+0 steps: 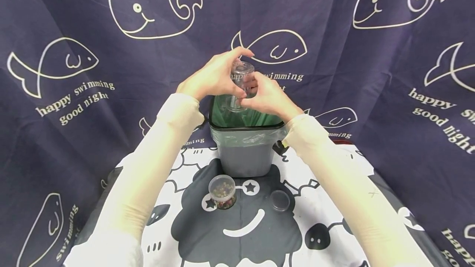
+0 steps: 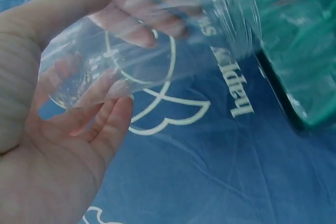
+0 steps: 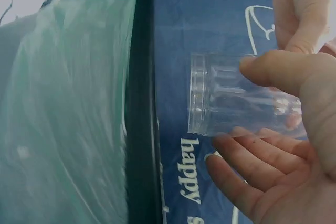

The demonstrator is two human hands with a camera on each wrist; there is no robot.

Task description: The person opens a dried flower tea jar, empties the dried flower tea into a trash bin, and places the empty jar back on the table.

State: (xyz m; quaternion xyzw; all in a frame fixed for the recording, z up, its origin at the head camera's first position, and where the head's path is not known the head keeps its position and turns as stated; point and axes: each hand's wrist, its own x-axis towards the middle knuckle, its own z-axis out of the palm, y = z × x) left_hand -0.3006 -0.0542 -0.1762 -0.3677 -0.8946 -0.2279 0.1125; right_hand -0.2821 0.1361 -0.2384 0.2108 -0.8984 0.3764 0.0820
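Upside down over the bin, a clear plastic jar (image 1: 242,68) is held between both hands, its threaded mouth pointing down and its base up. My left hand (image 1: 213,75) grips it around the base end, thumb on the near side. My right hand (image 1: 267,96) holds it from the other side, fingers curled along the wall nearer the mouth. In the right wrist view the jar (image 3: 226,93) looks see-through, with no contents showing. Below stands a grey bin (image 1: 245,155) with a green liner (image 1: 256,118) inside and a black rim.
On the patterned tablecloth (image 1: 237,248), a small clear tub (image 1: 222,190) with coloured bits inside stands in front of the bin. A dark round lid (image 1: 280,200) lies to its right. A navy curtain (image 1: 237,7) with whale and fish drawings hangs behind.
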